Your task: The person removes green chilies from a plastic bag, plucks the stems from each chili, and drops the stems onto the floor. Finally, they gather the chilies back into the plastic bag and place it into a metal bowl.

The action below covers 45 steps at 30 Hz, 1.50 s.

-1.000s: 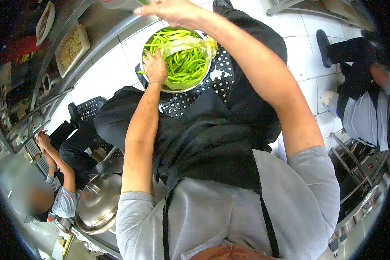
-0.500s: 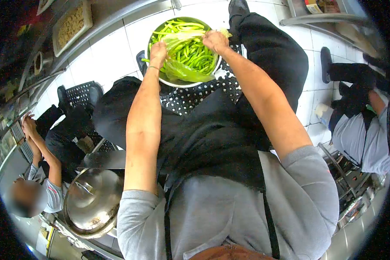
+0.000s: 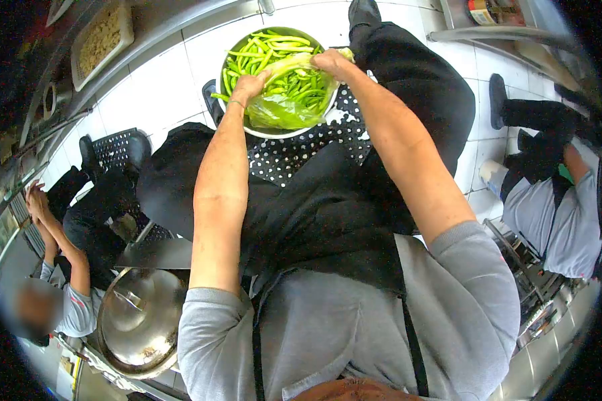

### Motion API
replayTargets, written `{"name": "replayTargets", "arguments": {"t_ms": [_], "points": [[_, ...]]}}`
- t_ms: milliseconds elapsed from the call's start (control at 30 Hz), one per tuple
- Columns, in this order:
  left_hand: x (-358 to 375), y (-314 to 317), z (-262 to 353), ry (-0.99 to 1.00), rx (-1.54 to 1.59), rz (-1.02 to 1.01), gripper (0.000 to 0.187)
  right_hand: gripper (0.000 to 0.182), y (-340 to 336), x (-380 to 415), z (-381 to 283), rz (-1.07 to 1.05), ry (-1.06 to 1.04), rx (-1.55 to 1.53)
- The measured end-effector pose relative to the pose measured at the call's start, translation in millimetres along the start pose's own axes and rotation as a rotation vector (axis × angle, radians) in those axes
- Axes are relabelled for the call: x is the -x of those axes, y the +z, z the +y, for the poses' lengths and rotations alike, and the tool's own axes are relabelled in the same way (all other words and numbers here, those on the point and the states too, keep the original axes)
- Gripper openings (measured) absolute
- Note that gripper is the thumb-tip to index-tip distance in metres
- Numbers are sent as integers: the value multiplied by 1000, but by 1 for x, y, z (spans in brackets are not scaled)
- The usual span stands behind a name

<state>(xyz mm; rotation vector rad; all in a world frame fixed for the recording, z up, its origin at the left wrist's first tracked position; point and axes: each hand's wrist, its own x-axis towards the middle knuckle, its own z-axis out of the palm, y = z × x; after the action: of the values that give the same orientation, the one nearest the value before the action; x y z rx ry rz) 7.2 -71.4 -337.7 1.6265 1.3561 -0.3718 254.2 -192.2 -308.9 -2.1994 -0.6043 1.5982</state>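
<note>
A round metal basin (image 3: pixel 279 135) full of long green chili peppers (image 3: pixel 246 61) stands on the floor in front of me, between my legs. A clear plastic bag (image 3: pixel 284 113) lies over the near part of the peppers, and some show through it. My left hand (image 3: pixel 249 88) is closed on the bag's edge at the left side of the basin. At the upper right, my right hand (image 3: pixel 334 64) grips the same edge, with a bunched end sticking out beyond it. Between both hands the edge is stretched in a band. The fingertips are partly hidden.
Black perforated matting (image 3: pixel 281 160) lies below the basin on white floor tiles. A large metal lid (image 3: pixel 140 321) is at my lower left. One co-worker (image 3: pixel 80 307) sits at the left; another person (image 3: pixel 552 220) is at the right. A white tray (image 3: pixel 100 43) rests on the upper-left shelf.
My left hand has shifted slightly down and right. The bag's upper edge has been drawn into a tighter band between my hands, uncovering more peppers at the far left.
</note>
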Motion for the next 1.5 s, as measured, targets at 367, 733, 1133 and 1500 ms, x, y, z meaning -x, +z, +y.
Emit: {"name": "replayTargets", "arguments": {"t_ms": [367, 733, 1133, 1500], "points": [[77, 20, 57, 306, -598, 847, 63, 39, 25, 3, -7, 396, -157, 529], [150, 22, 8, 535, -967, 329, 45, 54, 1, 73, -48, 425, -207, 426], [137, 58, 31, -131, -99, 667, 29, 49, -58, 181, -112, 326, -733, 539], [95, 57, -10, -92, -230, 578, 27, 41, -60, 206, -157, 254, -990, 515]]}}
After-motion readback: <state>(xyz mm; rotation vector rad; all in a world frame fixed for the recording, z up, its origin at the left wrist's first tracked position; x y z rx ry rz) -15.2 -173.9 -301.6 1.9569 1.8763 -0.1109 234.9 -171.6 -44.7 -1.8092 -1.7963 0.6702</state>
